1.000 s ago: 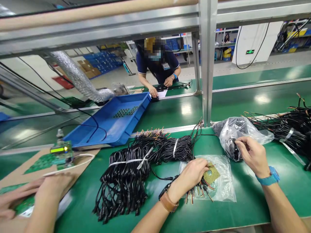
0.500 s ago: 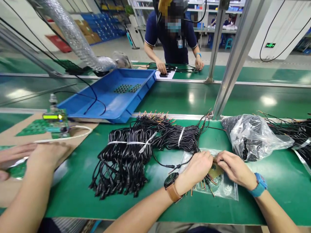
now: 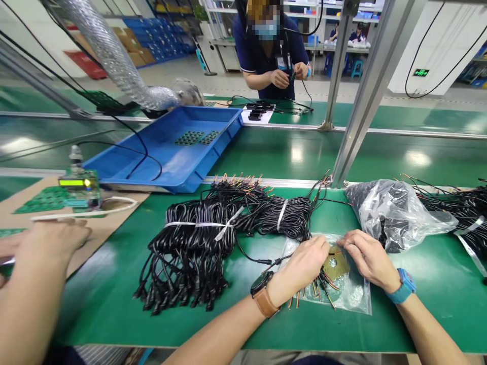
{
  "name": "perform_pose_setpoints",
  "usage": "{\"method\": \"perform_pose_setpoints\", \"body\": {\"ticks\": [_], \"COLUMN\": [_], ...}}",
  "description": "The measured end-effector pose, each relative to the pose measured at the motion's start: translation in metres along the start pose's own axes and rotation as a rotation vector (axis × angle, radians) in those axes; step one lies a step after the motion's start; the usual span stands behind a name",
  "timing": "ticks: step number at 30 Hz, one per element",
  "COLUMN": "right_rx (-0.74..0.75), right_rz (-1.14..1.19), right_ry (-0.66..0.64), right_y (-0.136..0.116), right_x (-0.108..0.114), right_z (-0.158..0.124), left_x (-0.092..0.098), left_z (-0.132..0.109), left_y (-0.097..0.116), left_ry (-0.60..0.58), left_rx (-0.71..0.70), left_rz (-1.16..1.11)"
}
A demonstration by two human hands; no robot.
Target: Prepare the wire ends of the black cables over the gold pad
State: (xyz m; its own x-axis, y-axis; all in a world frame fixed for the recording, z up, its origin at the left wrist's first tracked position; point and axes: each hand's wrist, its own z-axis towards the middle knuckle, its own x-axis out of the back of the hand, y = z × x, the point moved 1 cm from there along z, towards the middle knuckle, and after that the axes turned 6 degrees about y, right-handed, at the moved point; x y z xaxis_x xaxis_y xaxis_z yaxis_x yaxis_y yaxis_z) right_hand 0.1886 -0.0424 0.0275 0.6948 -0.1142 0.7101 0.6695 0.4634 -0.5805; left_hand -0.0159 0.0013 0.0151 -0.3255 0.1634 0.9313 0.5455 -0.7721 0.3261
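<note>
My left hand (image 3: 310, 258), with a brown-strapped watch on its wrist, is closed in a pinch on a thin black cable. A short reddish wire end (image 3: 335, 253) shows between my two hands. My right hand (image 3: 368, 257), wearing a blue watch, has its fingers pinched together just right of that wire; what lies in them is hidden. Below lies a clear plastic bag (image 3: 359, 299) with a yellowish flat piece (image 3: 338, 266) on or in it. Several cut wire ends (image 3: 323, 289) stick out under my left hand.
Tied black cable bundles (image 3: 201, 223) lie left of my hands. A bag of black parts (image 3: 403, 213) sits at right, near more cables (image 3: 467, 208). A blue tray (image 3: 152, 167) stands behind. A co-worker's hand (image 3: 61, 238) is at far left; another person (image 3: 270, 56) works opposite.
My hands have moved slightly apart, and the wire and yellowish piece show more between them. The person opposite has raised both hands from the bench. The co-worker's arms at left have shifted left.
</note>
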Motion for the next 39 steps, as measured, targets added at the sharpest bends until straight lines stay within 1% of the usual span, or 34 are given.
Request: {"method": "perform_pose_setpoints", "body": {"ticks": [2, 4, 6, 7, 9, 11, 12, 16, 18, 20, 24, 27, 30, 32, 34, 37, 39], "right_rx": [0.022, 0.07, 0.092, 0.089, 0.069, 0.066, 0.074, 0.083, 0.031, -0.057, -0.233, -0.338, -0.46, -0.519, -0.554, -0.594, -0.615], "right_rz": [0.038, 0.042, -0.007, -0.039, -0.068, -0.03, -0.005, -0.006, -0.016, 0.013, 0.109, 0.247, 0.511, 0.699, 0.84, 0.915, 0.904], "right_ry": [0.013, -0.058, -0.125, -0.128, -0.076, -0.014, -0.004, -0.079, -0.054, 0.039, 0.234, 0.296, 0.292, 0.242, 0.18, 0.119, 0.122], "right_y": [0.0, -0.003, -0.005, -0.005, -0.005, -0.005, -0.006, -0.005, -0.003, 0.0, 0.004, 0.006, 0.006, 0.005, 0.001, -0.004, -0.006], "right_x": [0.0, -0.002, -0.004, -0.004, -0.002, 0.0, 0.0, -0.007, -0.008, -0.005, 0.004, 0.004, -0.001, -0.002, -0.002, -0.002, -0.003], "right_z": [0.0, 0.001, 0.002, 0.002, 0.002, 0.002, 0.002, 0.002, 0.002, 0.001, -0.001, -0.002, -0.001, 0.001, 0.003, 0.004, 0.003], "left_x": [-0.003, -0.005, -0.006, -0.006, -0.008, -0.009, -0.01, -0.012, -0.011, -0.008, -0.001, -0.001, -0.002, -0.001, 0.003, 0.01, 0.011], "left_z": [0.002, 0.003, 0.004, 0.005, 0.006, 0.006, 0.007, 0.008, 0.008, 0.007, 0.003, 0.0, -0.002, -0.004, -0.005, -0.007, -0.007], "left_y": [0.002, 0.004, 0.005, 0.005, 0.006, 0.006, 0.006, 0.006, 0.005, 0.003, 0.002, 0.005, 0.009, 0.01, 0.01, 0.01, 0.009], "left_ry": [-0.007, 0.003, 0.009, 0.01, 0.008, 0.011, 0.014, 0.01, 0.014, 0.027, 0.1, 0.174, 0.229, 0.256, 0.277, 0.289, 0.294], "left_rx": [0.008, 0.017, 0.023, 0.024, 0.022, 0.021, 0.022, 0.027, 0.033, 0.033, -0.029, -0.103, -0.139, -0.11, -0.049, -0.015, -0.006], "left_rz": [0.039, 0.064, 0.086, 0.1, 0.134, 0.158, 0.166, 0.175, 0.16, 0.099, -0.151, -0.315, -0.46, -0.55, -0.599, -0.656, -0.698]}}
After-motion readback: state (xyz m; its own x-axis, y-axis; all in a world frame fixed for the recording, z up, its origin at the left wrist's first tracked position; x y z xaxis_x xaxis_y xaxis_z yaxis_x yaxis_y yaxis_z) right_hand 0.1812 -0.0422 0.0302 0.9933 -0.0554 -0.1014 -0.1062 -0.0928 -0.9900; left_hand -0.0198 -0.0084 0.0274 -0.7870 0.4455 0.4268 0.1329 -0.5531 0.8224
